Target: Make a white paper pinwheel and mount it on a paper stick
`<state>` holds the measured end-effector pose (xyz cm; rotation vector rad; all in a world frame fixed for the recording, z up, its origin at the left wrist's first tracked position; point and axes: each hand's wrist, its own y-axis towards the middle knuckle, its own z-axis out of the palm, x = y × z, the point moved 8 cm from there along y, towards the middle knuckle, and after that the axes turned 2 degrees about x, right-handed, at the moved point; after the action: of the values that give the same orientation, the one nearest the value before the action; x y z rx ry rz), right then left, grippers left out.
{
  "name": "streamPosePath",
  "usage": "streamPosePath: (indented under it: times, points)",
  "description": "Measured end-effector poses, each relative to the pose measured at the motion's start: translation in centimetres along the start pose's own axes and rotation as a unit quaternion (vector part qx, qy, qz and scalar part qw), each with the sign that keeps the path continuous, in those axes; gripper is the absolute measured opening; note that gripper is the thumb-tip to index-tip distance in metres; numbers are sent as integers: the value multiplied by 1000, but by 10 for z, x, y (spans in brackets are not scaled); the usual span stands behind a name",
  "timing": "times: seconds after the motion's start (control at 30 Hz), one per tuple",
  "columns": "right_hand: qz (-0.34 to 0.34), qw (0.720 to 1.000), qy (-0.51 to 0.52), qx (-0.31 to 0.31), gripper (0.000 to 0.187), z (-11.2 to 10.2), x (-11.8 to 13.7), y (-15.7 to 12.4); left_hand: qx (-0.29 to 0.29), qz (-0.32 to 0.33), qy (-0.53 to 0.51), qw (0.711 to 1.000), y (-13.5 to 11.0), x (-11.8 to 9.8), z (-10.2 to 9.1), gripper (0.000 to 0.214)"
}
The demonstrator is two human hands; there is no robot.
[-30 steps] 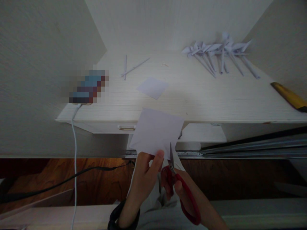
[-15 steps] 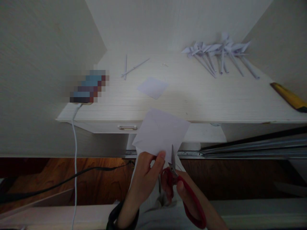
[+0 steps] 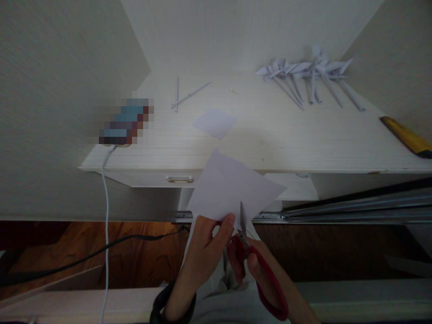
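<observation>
My left hand (image 3: 205, 252) pinches the lower edge of a white square sheet of paper (image 3: 232, 186) held up in front of the desk edge. My right hand (image 3: 259, 274) grips red-handled scissors (image 3: 261, 274), whose blades (image 3: 242, 220) point up into the sheet's bottom edge just right of my left thumb. A dark band sits on my left wrist (image 3: 172, 306).
On the pale wooden desk (image 3: 303, 144) lie a smaller white paper square (image 3: 215, 123), two thin rolled paper sticks (image 3: 184, 95), a pile of folded paper pinwheels on sticks (image 3: 307, 76), a yellow-handled tool (image 3: 407, 137) and a blurred device with a white cable (image 3: 106, 202). A black cable crosses the wooden floor.
The sheet has turned clockwise in my left hand, its right corner swinging out to the right. The scissors stay at its bottom edge, with the handles shifted slightly.
</observation>
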<state>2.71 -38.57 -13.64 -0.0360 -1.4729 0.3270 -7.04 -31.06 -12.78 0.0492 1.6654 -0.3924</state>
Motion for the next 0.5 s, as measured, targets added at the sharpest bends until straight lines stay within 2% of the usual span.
streamPosePath:
  times: [0.2, 0.37, 0.5]
  points:
    - [-17, 1000, -8, -7, 61, 0, 2, -1, -6, 12, 11, 1000, 0, -4, -1, 28]
    - [-35, 999, -5, -21, 62, -2, 7, 2, 35, 1, 14, 999, -2, 0, 6, 35]
    - [-22, 1000, 0, -17, 64, -1, 8, 3, 24, 6, 27, 999, -1, -1, 3, 34]
